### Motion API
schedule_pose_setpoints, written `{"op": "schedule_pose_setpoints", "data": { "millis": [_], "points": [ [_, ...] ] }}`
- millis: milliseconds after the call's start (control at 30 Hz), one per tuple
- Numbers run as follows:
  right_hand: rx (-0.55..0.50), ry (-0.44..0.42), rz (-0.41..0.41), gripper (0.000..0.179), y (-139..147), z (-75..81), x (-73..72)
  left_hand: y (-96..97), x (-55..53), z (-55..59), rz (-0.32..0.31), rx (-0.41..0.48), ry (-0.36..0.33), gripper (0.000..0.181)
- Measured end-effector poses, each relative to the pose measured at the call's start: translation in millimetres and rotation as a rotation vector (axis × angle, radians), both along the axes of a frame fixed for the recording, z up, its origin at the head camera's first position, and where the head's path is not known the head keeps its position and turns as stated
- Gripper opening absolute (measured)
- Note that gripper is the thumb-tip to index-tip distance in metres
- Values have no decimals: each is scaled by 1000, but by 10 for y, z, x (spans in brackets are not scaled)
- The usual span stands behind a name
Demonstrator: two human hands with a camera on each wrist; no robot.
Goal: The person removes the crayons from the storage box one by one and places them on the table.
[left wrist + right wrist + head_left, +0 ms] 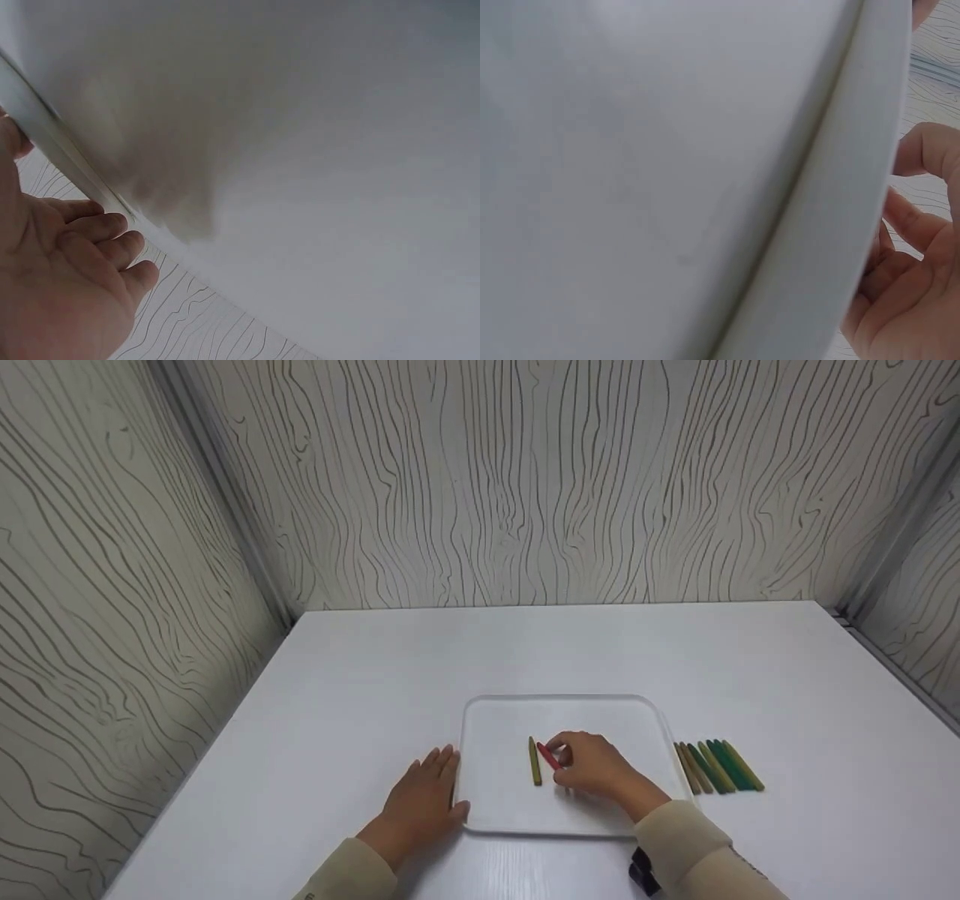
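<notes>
In the head view my right hand (596,765) is over the white tray (499,810), pinching a red crayon (549,756) between thumb and fingers. Just left of that crayon, an olive-yellow crayon (535,761) lies on the tray, pointing away from me. My left hand (421,799) rests at the tray's left side, fingers straight, thumb by the near left corner. The left wrist view shows this hand (82,270) against the tray's side wall. From the right wrist, the tray's wall (832,195) hides the crayons, and part of the right hand (922,277) shows beyond it.
Several green, yellow and brown crayons (718,766) lie side by side on the white table (375,660), just right of the tray. A black object (643,874) sits under my right wrist. Wood-grain patterned panels (525,487) enclose the table at the back and sides.
</notes>
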State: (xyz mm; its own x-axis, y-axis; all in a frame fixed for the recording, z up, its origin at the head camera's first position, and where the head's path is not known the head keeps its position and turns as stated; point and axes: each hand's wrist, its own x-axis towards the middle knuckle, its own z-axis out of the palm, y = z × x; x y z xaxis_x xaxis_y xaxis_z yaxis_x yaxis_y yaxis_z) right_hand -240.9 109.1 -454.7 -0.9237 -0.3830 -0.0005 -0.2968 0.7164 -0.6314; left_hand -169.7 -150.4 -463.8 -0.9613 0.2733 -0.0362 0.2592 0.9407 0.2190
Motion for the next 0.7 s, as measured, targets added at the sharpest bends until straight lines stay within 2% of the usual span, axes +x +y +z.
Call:
{"op": "schedule_pose_setpoints", "data": {
  "millis": [233,433,700],
  "points": [
    [-99,-62,-8,36,37,7,-9,2,9,4,-13,5,6,70],
    [-158,-77,-41,36,72,55,-23,-11,24,15,-29,-1,-23,71],
    [-231,-78,-36,40,203,135,-68,-13,12,25,-31,-1,-12,71]
  ]
}}
